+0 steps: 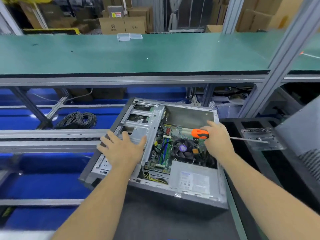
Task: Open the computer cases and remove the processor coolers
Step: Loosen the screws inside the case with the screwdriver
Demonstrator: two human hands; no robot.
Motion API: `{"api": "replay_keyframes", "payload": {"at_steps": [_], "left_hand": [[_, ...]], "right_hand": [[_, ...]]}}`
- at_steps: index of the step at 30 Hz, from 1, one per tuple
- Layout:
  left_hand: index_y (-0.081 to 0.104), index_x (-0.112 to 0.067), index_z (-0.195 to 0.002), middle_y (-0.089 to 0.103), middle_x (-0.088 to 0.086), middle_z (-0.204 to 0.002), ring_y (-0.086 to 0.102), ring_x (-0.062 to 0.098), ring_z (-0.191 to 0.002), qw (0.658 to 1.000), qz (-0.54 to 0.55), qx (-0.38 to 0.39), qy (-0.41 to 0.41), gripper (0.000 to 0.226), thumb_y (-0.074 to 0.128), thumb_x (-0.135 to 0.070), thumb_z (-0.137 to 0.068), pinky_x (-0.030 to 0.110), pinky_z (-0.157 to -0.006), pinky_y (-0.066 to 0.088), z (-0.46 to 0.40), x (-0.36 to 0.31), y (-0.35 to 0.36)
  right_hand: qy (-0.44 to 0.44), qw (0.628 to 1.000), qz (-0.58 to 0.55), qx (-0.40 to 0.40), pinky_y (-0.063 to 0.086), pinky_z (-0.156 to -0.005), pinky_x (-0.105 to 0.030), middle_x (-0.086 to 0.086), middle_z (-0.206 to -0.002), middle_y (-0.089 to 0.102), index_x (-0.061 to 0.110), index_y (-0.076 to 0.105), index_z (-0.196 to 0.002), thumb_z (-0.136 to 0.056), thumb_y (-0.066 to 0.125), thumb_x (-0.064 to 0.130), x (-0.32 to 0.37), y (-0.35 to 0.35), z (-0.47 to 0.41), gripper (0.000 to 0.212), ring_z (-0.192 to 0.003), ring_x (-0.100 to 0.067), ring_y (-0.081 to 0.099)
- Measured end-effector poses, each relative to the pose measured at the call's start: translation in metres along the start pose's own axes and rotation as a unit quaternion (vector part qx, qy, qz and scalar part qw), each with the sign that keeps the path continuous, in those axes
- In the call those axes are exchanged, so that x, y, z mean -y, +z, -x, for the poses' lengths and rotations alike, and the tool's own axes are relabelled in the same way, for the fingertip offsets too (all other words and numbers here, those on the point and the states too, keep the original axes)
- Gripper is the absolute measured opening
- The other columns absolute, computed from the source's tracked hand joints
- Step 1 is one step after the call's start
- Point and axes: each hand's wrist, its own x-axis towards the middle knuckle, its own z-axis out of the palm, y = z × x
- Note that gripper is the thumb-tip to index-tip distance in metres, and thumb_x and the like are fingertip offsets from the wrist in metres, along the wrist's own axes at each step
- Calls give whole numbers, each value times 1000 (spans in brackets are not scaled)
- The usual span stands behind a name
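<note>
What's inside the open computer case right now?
Inside the computer case: a green motherboard, black cooler fan, grey power supply and metal drive cage. The processor is covered by the cooler; the right hand hides some board.

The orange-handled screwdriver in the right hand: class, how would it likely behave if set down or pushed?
The screwdriver is probably stiff, since its long metal shaft juts out straight past the right hand. Its rounded handle suggests it may roll on a flat surface. It looks light for its length, being slim.
</note>
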Motion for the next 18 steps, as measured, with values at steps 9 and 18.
{"api": "replay_keyframes", "payload": {"at_steps": [9,18], "left_hand": [[24,-23,-149,26,21,-153,40,45,-127,994,105,-25,13,67,36,-61,-95,54,-97,39,-2,26,-9],[17,-28,-156,26,21,-154,42,44,-124,997,67,-23,30,68,24,-62,-98,50,-93,41,-7,22,-5]], "right_hand": [[-63,991,118,5,46,-84,-42,-5,-133,46,20,63,-120,-83,63,7,6,-7,8,39,-126,-30,40],[78,994,-31,-74,48,-64,-39,-1,-104,58,14,66,-101,-77,56,1,16,-17,102,29,-86,-34,57]]}}
